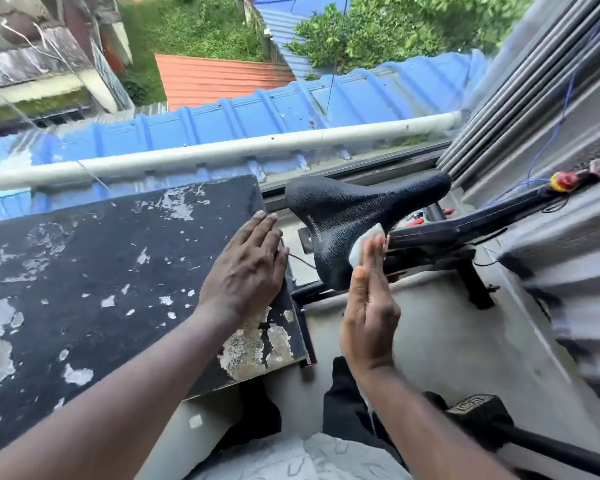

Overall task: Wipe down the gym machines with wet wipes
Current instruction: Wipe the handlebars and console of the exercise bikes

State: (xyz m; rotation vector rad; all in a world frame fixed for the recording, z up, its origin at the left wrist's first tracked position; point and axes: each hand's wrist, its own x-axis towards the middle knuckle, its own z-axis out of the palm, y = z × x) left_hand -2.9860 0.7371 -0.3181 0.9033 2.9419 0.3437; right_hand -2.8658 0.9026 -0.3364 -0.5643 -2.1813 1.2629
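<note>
A black textured bike saddle [354,209] on an exercise machine sits in the middle of the view, its narrow nose pointing right. My right hand [368,306] presses a white wet wipe [362,245] flat against the saddle's near right side with straight fingers. Flat and open, my left hand [246,268] rests on the right edge of a worn black padded bench [94,289] whose cover is peeling in pale patches.
The machine's black frame [440,233] runs right toward a red and yellow knob [563,181] with blue wires. A window with a white pipe [222,155] outside stands behind. A black pedal [475,410] lies at lower right on the grey floor [440,341].
</note>
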